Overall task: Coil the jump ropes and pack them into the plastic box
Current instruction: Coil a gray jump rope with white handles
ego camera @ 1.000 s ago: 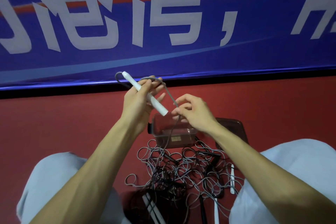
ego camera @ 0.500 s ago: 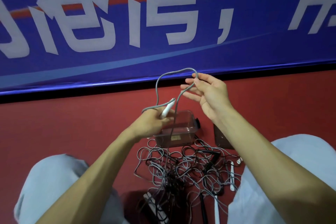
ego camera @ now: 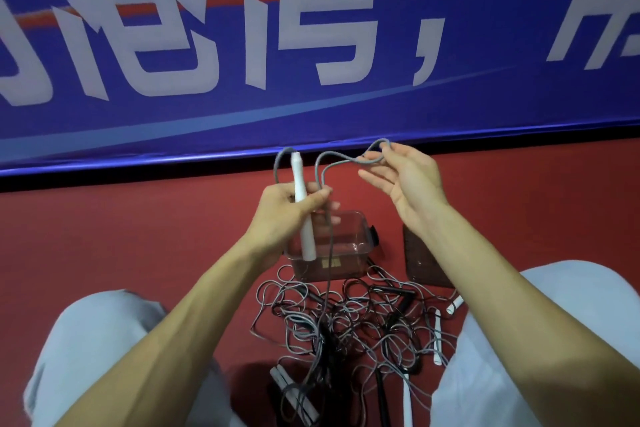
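Note:
My left hand (ego camera: 289,215) grips a white jump-rope handle (ego camera: 302,208) held nearly upright, with grey cord pressed against it. The grey cord (ego camera: 334,165) arcs from the handle's top to my right hand (ego camera: 405,177), which pinches a loop of it between thumb and forefinger, the other fingers spread. From my left hand the cord drops into a tangled pile of grey and black ropes (ego camera: 349,326) on the red floor. A clear plastic box (ego camera: 346,253) stands just behind the pile, under my left hand.
The box's dark lid (ego camera: 424,263) lies to the right of the box. Loose white handles (ego camera: 437,340) and black handles lie in the pile. My knees in light trousers (ego camera: 540,322) flank the pile. A blue banner (ego camera: 311,62) runs along the wall behind.
My left hand has turned the white handle upright and lifted it. My right hand has drawn a cord loop out to the right and a little higher.

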`<state>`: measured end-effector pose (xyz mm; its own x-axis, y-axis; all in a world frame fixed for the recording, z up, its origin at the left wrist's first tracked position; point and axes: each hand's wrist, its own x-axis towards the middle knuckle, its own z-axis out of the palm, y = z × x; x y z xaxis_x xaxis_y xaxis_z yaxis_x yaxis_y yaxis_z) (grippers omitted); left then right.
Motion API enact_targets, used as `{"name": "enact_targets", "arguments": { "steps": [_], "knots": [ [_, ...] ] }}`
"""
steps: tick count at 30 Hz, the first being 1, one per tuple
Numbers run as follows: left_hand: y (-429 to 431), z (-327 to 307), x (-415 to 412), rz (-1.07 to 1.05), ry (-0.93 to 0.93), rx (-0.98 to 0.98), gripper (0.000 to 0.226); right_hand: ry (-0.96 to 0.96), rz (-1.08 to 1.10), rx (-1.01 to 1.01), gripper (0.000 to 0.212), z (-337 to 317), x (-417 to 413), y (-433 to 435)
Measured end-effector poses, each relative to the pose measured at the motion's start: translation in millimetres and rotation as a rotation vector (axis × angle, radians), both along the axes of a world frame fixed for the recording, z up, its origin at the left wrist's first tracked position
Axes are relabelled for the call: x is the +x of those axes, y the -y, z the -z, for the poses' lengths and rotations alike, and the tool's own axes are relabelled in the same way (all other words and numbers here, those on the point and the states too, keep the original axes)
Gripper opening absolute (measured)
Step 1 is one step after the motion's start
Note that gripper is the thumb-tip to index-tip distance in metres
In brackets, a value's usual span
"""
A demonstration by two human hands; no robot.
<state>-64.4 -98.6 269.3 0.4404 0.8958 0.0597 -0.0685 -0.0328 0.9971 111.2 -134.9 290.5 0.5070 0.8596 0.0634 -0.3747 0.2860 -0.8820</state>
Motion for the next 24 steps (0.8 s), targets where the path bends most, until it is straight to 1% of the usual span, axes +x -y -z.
{"name": "enact_targets", "arguments": {
  "steps": [3,6,7,8,10,11,13,15,17,19,20,23,24],
  "knots": [
    [0,-11,-3,-0.05,0.193,-0.1,0.011,0.189,-0.014,-0.097,0.013,5,-10,0],
    [-1,-20,-8,-0.076,0.342,-0.186,0.016,0.412,-0.115,-0.19,0.012,11,-20,1],
    [-2,-22,-9,-0.083,0.387,-0.201,0.016,0.494,-0.175,-0.221,0.011,13,-22,1],
    [-2,-24,-11,-0.087,0.431,-0.21,0.016,0.582,-0.245,-0.246,0.015,16,-24,1],
    [-2,-28,-13,-0.086,0.536,-0.225,0.011,0.728,-0.417,-0.275,0.028,21,-27,2],
    [-3,-31,-15,-0.082,0.587,-0.235,0.009,0.778,-0.51,-0.284,0.031,23,-28,3],
    [-4,-33,-17,-0.066,0.686,-0.266,0.008,0.846,-0.64,-0.289,0.026,27,-32,6],
    [-5,-33,-20,-0.053,0.788,-0.327,0.008,0.893,-0.614,-0.26,0.02,30,-35,5],
    [-8,-32,-21,-0.049,0.85,-0.38,0.009,0.949,-0.487,-0.224,0.021,33,-34,1],
    [-12,-30,-20,-0.074,0.808,-0.376,0.011,1.02,-0.333,-0.209,0.024,35,-33,-1],
    [-15,-28,-19,-0.098,0.74,-0.354,0.014,1.0,-0.281,-0.216,0.024,35,-33,-1],
    [-18,-18,-15,-0.155,0.423,-0.221,0.019,0.791,-0.21,-0.197,0.026,33,-30,-2],
    [-18,-13,-14,-0.152,0.329,-0.181,0.019,0.76,-0.179,-0.169,0.026,31,-30,-2]
  ]
}}
